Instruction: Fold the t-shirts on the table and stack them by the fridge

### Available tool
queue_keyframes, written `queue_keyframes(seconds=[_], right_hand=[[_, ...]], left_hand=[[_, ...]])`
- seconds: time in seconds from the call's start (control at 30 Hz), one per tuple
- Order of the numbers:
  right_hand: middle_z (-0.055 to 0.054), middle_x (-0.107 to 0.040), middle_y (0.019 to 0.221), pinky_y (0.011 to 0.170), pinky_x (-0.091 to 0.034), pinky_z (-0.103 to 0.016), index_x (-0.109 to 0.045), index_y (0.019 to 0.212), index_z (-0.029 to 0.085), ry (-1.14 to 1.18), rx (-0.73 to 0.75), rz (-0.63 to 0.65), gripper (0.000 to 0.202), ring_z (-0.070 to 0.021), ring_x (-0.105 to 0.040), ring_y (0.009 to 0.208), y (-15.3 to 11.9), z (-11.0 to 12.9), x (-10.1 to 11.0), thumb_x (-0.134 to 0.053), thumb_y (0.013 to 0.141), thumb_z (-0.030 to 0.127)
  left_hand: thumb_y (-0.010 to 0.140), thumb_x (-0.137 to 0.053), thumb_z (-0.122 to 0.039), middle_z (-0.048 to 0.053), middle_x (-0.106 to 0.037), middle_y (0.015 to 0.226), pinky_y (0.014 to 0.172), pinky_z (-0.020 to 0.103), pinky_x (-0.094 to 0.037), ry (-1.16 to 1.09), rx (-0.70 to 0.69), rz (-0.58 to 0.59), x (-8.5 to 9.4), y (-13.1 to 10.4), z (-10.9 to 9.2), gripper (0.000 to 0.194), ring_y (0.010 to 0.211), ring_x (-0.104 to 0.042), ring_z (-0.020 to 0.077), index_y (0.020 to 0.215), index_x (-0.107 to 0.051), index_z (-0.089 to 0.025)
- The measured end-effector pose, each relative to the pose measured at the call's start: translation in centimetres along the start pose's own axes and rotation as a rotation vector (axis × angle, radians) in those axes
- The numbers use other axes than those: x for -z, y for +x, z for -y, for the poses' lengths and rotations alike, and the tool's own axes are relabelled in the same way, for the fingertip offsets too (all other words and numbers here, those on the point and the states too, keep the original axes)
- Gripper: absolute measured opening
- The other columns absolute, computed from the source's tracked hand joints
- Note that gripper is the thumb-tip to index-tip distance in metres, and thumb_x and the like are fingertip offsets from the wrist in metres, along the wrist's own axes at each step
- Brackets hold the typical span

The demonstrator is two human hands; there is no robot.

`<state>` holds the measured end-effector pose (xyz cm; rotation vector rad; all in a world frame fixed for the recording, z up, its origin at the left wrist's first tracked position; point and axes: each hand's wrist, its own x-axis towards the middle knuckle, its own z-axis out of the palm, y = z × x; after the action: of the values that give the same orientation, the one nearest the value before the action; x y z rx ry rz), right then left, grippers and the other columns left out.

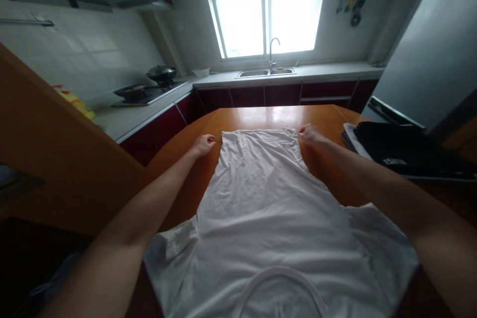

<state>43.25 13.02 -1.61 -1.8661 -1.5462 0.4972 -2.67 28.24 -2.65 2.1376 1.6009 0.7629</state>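
A white T-shirt [268, 198] lies spread on the wooden table, its round collar toward me and its hem at the far end. Both short sleeves stick out at the sides, and soft wrinkles run across the body. My left hand [204, 144] is just left of the far hem corner, a small gap away from the cloth. Its fingers are loosely curled, with thumb and forefinger slightly apart and nothing between them. At the opposite hem corner, the closed fingertips of my right hand [310, 133] meet the edge of the shirt.
Folded dark clothes [395, 146] are stacked on the right of the orange-brown table [257, 117]. Beyond it run a counter with a sink [265, 73] under the window and a stove with pans [162, 73] at left. A grey refrigerator [428, 44] stands at right.
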Motion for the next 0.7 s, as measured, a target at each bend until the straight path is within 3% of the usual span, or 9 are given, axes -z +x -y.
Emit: queue_keyframes(seconds=[0.17,0.3,0.47,0.57,0.7], right_hand=[[-0.008,-0.069,0.073,0.074,-0.047,-0.028,-0.064,0.071,0.019,-0.11,-0.118,-0.02,0.022,-0.0207,-0.064,0.082,5.8,-0.8,-1.7,-0.076,0.083,0.033],[-0.004,-0.068,0.069,0.062,-0.046,-0.026,-0.068,0.074,0.017,-0.138,-0.137,0.049,0.026,-0.017,-0.061,0.068,8.4,-1.4,-2.7,-0.085,0.072,0.036],[-0.001,-0.063,0.065,0.057,-0.044,-0.025,-0.07,0.078,0.013,-0.02,-0.122,0.054,0.031,-0.0135,-0.055,0.061,9.7,-2.2,-2.2,-0.092,0.061,0.027],[0.001,-0.061,0.064,0.059,-0.042,-0.026,-0.07,0.077,0.012,0.074,-0.088,0.033,0.023,-0.0115,-0.051,0.06,9.9,-2.4,-1.1,-0.089,0.065,0.016],[0.0,-0.059,0.067,0.063,-0.039,-0.027,-0.068,0.077,0.012,0.117,-0.049,-0.043,0.013,-0.0109,-0.048,0.065,10.0,-2.5,0.6,-0.08,0.076,0.011]], left_hand=[[0.066,-0.078,-0.032,0.013,-0.076,0.097,0.079,0.032,-0.055,-0.044,-0.026,0.012,-1.4,4.9,1.2,0.036,0.082,-0.069,0.023,0.097,-0.073,-0.014],[0.067,-0.078,-0.033,0.008,-0.076,0.1,0.081,0.031,-0.053,-0.093,-0.095,0.086,-1.9,7.0,1.3,0.034,0.083,-0.068,0.021,0.097,-0.075,-0.017],[0.066,-0.079,-0.034,0.005,-0.075,0.084,0.072,0.03,-0.049,-0.092,-0.157,0.209,-2.0,8.4,1.2,0.023,0.073,-0.063,0.0194,0.083,-0.077,-0.019],[0.062,-0.083,-0.029,0.002,-0.069,0.07,0.064,0.027,-0.044,-0.073,-0.133,0.231,-1.9,9.0,0.9,0.018,0.065,-0.057,0.0163,0.074,-0.075,-0.019],[0.057,-0.086,-0.019,-0.002,-0.062,0.059,0.057,0.023,-0.035,-0.245,-0.079,0.245,-1.1,9.4,0.0,0.019,0.063,-0.049,0.0122,0.065,-0.07,-0.015]])
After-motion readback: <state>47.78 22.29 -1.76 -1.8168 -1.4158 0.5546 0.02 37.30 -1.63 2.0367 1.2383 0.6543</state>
